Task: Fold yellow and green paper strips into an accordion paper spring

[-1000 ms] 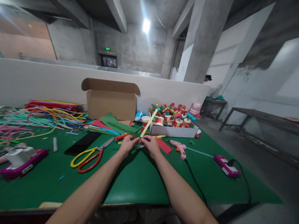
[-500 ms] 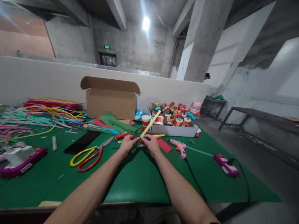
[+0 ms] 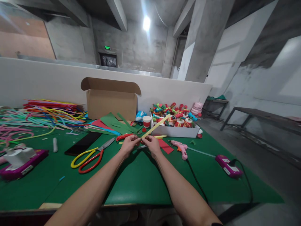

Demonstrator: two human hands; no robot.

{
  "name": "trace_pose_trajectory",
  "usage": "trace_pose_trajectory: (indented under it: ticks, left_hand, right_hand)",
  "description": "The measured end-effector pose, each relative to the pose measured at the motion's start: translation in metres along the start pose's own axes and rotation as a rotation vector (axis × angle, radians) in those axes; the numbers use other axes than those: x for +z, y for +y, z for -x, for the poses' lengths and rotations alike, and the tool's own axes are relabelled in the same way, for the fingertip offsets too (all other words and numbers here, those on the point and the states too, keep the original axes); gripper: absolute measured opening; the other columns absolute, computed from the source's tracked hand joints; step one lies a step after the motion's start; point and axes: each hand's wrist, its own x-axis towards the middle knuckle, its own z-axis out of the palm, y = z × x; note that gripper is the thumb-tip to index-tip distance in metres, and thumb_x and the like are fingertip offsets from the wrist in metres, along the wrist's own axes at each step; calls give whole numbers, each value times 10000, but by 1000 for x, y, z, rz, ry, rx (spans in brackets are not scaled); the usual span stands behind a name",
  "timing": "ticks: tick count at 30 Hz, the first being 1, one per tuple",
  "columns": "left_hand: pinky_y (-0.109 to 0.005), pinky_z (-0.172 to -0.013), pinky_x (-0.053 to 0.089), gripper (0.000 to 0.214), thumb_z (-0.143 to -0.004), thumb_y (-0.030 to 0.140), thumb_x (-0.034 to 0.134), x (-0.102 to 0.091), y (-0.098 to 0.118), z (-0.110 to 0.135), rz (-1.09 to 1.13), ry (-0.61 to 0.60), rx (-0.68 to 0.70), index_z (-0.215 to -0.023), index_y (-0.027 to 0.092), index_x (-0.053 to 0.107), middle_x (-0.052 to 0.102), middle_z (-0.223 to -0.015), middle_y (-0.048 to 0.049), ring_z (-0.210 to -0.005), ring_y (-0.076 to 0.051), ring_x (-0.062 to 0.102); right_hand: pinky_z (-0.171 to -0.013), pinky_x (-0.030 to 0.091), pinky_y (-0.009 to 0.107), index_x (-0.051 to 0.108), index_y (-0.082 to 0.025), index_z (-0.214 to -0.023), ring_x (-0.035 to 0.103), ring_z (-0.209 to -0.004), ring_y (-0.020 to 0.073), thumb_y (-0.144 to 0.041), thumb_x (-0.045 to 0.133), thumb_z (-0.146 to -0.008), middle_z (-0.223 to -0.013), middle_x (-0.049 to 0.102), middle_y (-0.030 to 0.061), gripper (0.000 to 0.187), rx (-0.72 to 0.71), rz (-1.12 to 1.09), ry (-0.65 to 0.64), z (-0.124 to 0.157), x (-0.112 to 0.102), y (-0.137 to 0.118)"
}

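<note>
Yellow strip (image 3: 156, 126): lower end at the fingertips, free length slanting up and away past the right hand (image 3: 152, 146), its far part in front of the white box (image 3: 175, 133) of decorated cups. Right hand pinches that lower end, thumb against fingers. Left hand (image 3: 129, 146): fingers bent, tips drawn in close to the same end; cannot tell whether they grip this strip or the green strip (image 3: 124, 120), which runs down toward them from ahead and left.

Handling, judged by eye: very light, thin, papery or foam-like; bends and creases easily, could tear if pulled hard. Stands out unsupported, so some stiffness. Best held near the end, light thumb-and-finger pinch, flat faces between the pads; a mid-length squeeze would likely kink it.

Pose: forearms come in low from either side and converge, hands nearly meeting above the table (image 3: 136, 185), wrists turned inward, backs of hands toward the wearer.

Around: red-handled tool (image 3: 123, 137) just beyond left hand, scissors (image 3: 107, 143) to its left; red piece (image 3: 166, 146) beside right hand, pink glue gun (image 3: 181, 148) farther right.
</note>
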Motion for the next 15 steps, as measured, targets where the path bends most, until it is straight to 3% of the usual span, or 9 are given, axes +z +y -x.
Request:
trace_pose_trajectory:
  ticks: [5, 10, 15]
  left_hand:
    - [-234, -484, 338, 355, -576, 450, 696, -1, -1, -1, -79, -7, 14, -506, 166, 494, 510, -456, 13, -451, -96, 427]
    - [-229, -501, 337, 332, -626, 455, 656, -1, -3, -1, -19, -35, 27, -552, 162, 519, 512, -492, 15, -480, -96, 439]
    - [-228, -494, 328, 342, -585, 448, 693, -1, -2, 0, -26, -34, -1, -532, 165, 510, 510, -465, 15, -461, -94, 431]
  right_hand:
    - [-684, 490, 300, 652, -155, -650, 599, -597, 132, -338, 777, -491, -632, 649, 3, 273, 24, 24, -14, 2, -1, -4]
    - [-655, 489, 289, 633, -151, -617, 591, -575, 128, -323, 772, -496, -595, 634, -1, 252, -1, 23, 30, 2, -1, -6]
    - [-670, 494, 281, 631, -158, -613, 598, -584, 123, -304, 768, -491, -607, 638, -6, 235, 23, -3, 27, 2, 1, -4]
